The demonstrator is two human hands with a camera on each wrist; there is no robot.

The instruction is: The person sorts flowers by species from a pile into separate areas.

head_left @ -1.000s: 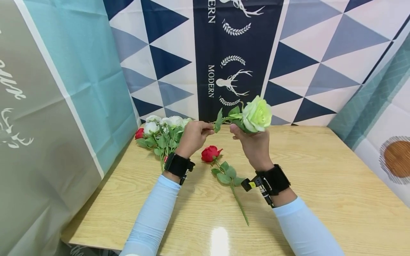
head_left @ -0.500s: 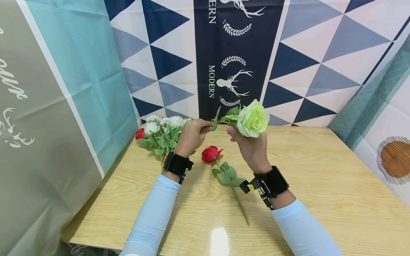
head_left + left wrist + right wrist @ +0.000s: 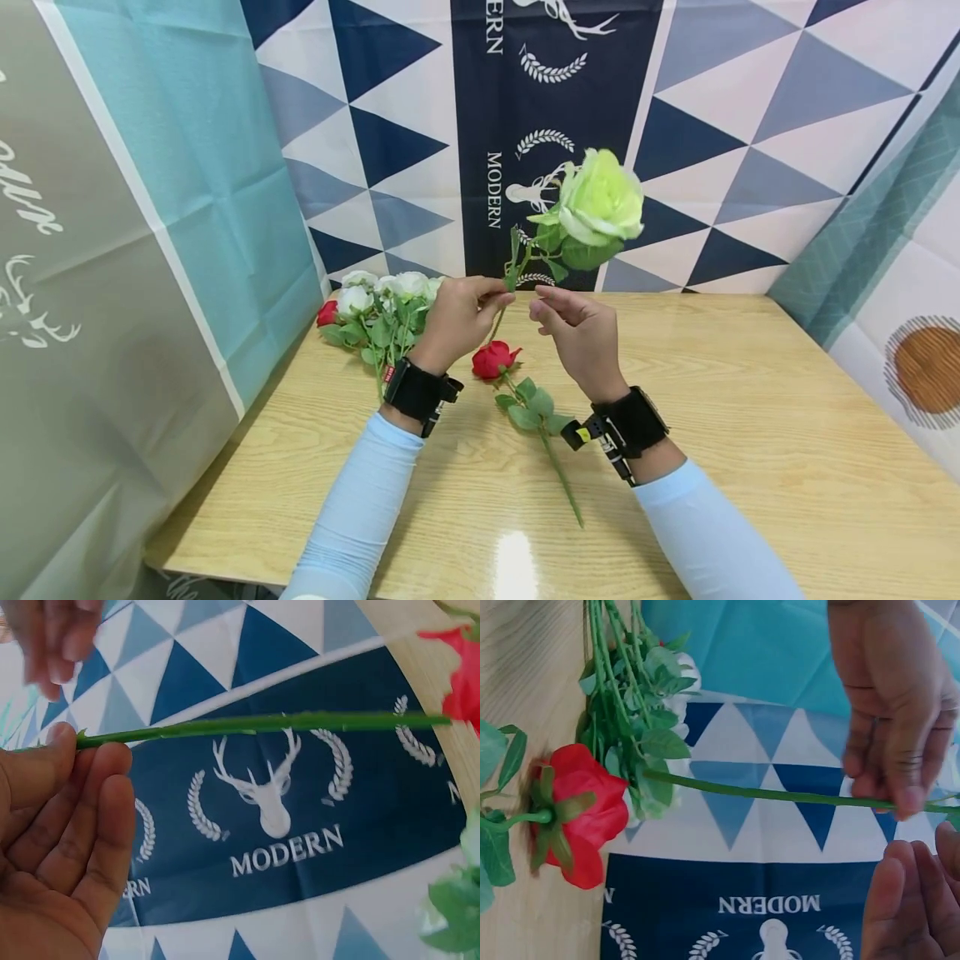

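My left hand (image 3: 456,323) pinches the stem of a pale green artificial rose (image 3: 602,198) between thumb and fingertips. The bloom leans up and to the right, above both hands. In the left wrist view the green stem (image 3: 225,727) runs across from the thumb and fingers. Just right of it, my right hand (image 3: 588,342) is half curled and holds nothing; a small gap separates it from the stem. On the table below lies a red rose (image 3: 495,360) with its leafy stem pointing toward the front.
A bunch of white roses (image 3: 352,300) lies at the back left of the wooden table (image 3: 750,433), partly behind my left hand, with a red bloom (image 3: 327,313) at its left end. Patterned cloth (image 3: 405,125) hangs behind the table and along its sides.
The pale green rose has swung upward, its bloom now above my right hand instead of in front of it. My right hand has come away from the flower; the left keeps its pinch.
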